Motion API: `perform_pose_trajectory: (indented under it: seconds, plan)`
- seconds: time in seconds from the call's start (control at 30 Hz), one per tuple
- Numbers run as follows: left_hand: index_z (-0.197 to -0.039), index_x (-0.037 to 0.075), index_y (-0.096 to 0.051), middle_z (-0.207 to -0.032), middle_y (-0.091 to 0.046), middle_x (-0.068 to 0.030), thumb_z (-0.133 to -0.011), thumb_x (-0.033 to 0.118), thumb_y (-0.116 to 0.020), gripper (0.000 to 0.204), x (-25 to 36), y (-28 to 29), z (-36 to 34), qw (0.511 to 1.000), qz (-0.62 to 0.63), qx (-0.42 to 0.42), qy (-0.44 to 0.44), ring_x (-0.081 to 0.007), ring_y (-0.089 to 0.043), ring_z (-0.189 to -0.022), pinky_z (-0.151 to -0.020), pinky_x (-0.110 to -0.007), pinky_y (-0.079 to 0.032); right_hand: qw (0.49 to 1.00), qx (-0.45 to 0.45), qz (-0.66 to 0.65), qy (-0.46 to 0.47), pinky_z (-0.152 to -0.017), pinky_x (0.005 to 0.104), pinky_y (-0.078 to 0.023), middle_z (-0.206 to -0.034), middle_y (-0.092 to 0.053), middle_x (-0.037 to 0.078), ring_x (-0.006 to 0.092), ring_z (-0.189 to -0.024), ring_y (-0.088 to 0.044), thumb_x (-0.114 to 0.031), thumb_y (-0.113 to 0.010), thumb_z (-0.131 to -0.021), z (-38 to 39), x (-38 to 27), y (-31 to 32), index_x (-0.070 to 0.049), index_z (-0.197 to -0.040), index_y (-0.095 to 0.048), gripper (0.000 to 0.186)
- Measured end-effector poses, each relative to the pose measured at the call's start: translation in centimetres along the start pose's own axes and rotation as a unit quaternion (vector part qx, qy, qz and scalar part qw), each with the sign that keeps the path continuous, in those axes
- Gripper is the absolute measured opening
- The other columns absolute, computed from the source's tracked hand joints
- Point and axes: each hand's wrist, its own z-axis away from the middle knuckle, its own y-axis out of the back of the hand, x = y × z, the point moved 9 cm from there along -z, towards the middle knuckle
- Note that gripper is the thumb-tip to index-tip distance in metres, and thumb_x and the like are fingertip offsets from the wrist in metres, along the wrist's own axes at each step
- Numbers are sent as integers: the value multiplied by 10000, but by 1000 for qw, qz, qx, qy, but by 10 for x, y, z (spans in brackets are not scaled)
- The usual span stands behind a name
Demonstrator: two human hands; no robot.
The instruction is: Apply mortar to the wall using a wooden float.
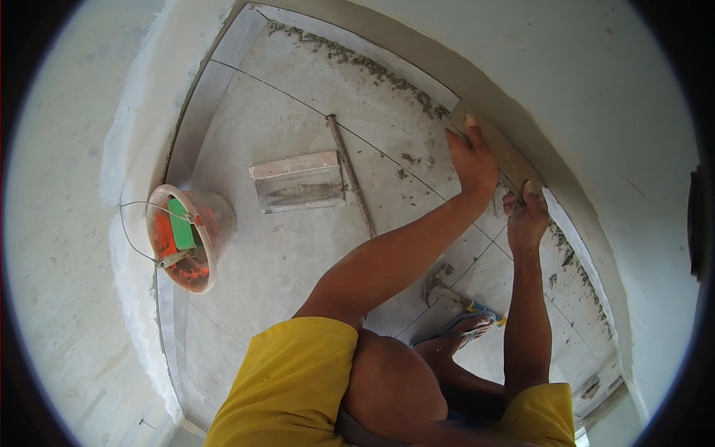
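Observation:
A narrow grey-brown strip (511, 149), apparently tile, lies along the foot of the wall, in line with the pale skirting pieces (395, 58). My left hand (471, 160) grips its upper part, thumb and fingers on it. Lower down, my right hand (527, 217) has its fingers curled on the same strip's near end. Crumbs of grey mortar (357, 73) run beside the skirting on the tiled floor (261, 112). A hammer (454, 290) with a blue and yellow handle rests by my sandalled foot (477, 328).
A bucket (212, 231), red inside, holds a green tool (180, 222) and a trowel (176, 257) at the left. A flat float (298, 190) and a long rod (354, 179) lie mid-floor. Walls curve along the right (596, 89) and top; a pale ledge (74, 186) borders the left.

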Motion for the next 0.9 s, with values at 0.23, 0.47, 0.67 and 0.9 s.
perform_pose_trajectory:
  seconds: [0.23,0.47,0.67,0.9]
  plan:
    - [-1139,-45,-445,-1090,-564,-160,-1012,319,-419,387,16,20,-39,998,44,54,-9,-214,-538,-995,-874,-335,-416,992,-3,125,14,-610,265,-386,-839,-592,51,130,-674,-538,-274,-532,-960,-10,1,-47,-39,-1097,-537,272]
    - [-1158,-18,-461,-1071,-571,-126,-1010,330,-423,380,20,32,-52,999,28,10,14,-194,-537,-977,-862,-319,-417,999,-25,-39,-12,-622,266,-384,-870,-594,28,123,-700,-540,-310,-583,-927,-14,6,-67,-50,-1106,-537,319]
    - [-1123,-27,-517,-1001,-597,-111,-994,353,-459,406,26,27,-46,997,-40,-60,-23,-166,-550,-900,-767,-321,-452,1000,-24,-17,-9,-611,249,-370,-873,-586,25,119,-704,-534,-276,-573,-933,-10,5,-54,-47,-1111,-534,293]
    - [-1165,-28,-515,-981,-615,-113,-965,389,-516,463,-26,9,-4,984,-76,-124,104,-143,-586,-809,-572,-269,-488,999,51,-5,12,-593,251,-361,-835,-566,35,114,-679,-504,-257,-535,-955,6,0,11,-41,-1075,-543,247]
